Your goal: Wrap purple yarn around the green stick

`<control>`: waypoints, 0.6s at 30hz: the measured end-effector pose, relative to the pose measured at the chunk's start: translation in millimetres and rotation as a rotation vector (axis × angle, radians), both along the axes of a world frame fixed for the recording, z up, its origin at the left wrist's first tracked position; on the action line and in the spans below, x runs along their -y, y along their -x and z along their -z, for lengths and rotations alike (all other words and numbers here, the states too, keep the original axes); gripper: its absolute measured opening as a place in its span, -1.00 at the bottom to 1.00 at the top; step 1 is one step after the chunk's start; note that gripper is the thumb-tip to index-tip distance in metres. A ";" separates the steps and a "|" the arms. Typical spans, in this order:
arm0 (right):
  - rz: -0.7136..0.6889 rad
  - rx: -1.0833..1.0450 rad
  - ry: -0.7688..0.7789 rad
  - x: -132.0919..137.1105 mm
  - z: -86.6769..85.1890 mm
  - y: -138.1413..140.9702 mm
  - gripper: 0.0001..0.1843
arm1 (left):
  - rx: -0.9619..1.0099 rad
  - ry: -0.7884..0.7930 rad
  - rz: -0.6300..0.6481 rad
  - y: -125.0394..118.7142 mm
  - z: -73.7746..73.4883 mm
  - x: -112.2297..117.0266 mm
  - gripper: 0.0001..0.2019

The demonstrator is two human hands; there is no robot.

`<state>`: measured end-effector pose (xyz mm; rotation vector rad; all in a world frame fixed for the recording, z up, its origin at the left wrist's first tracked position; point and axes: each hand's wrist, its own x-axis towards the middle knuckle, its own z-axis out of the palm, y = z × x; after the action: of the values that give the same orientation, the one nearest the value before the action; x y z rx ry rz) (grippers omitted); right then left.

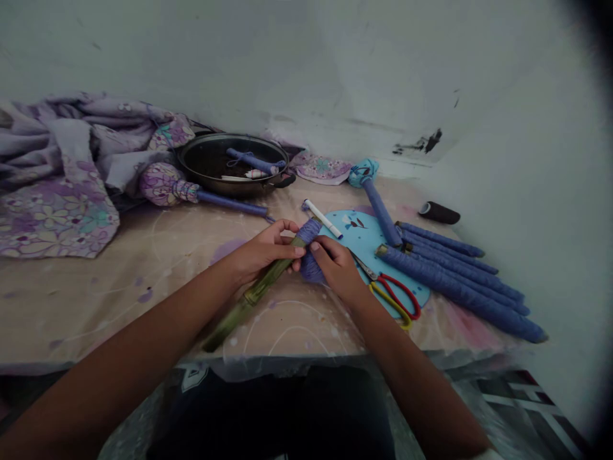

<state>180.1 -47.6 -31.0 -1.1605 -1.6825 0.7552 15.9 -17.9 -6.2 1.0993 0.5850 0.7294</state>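
My left hand [261, 254] is closed around a green bamboo stick [237, 312], which slants from the table's front edge up toward the middle. Purple yarn is wound around the stick's far end. Against that wrapped end, my right hand [339, 267] has its fingers closed on a ball of purple yarn [311, 270]. Just beyond my hands lies a white marker [324, 220]. Scissors [393, 296] with red and yellow handles rest on a light blue mat [354, 237], to the right of my right hand.
Several yarn-wrapped sticks [460, 287] lie at the right, near a dark spool [439, 212]. A blue-headed mallet [380, 207] touches their ends. Behind stand a black pan [211, 182] and a floral-headed mallet [163, 184]; floral cloth [57, 207] is heaped at the left.
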 end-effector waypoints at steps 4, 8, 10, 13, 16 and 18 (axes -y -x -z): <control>0.010 -0.013 -0.013 -0.4 1.4 0.1 -0.76 | -0.008 0.030 -0.010 0.7 0.6 -1.5 -0.74; 0.081 -0.034 -0.017 -0.8 2.2 -0.8 -0.77 | -0.022 0.051 0.046 3.3 0.5 -5.4 -0.86; 0.091 -0.042 -0.009 -0.8 2.4 -1.2 -0.75 | -0.039 0.066 0.076 4.1 -1.1 -6.3 -0.86; 0.046 -0.018 -0.003 -0.9 3.3 -1.3 -0.75 | -0.021 0.106 0.118 3.7 -4.5 -5.0 -0.80; 0.023 0.034 -0.015 -1.7 4.9 -1.4 -0.73 | 0.042 0.080 0.063 3.0 -6.4 -3.2 -0.78; 0.019 0.108 -0.055 -2.3 6.0 -1.5 -0.72 | 0.027 0.038 0.043 3.4 -7.2 -2.8 -0.77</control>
<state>181.5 -45.3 -37.0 -1.1964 -1.7676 0.6402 12.4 -15.1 1.0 1.0625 0.5485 0.6921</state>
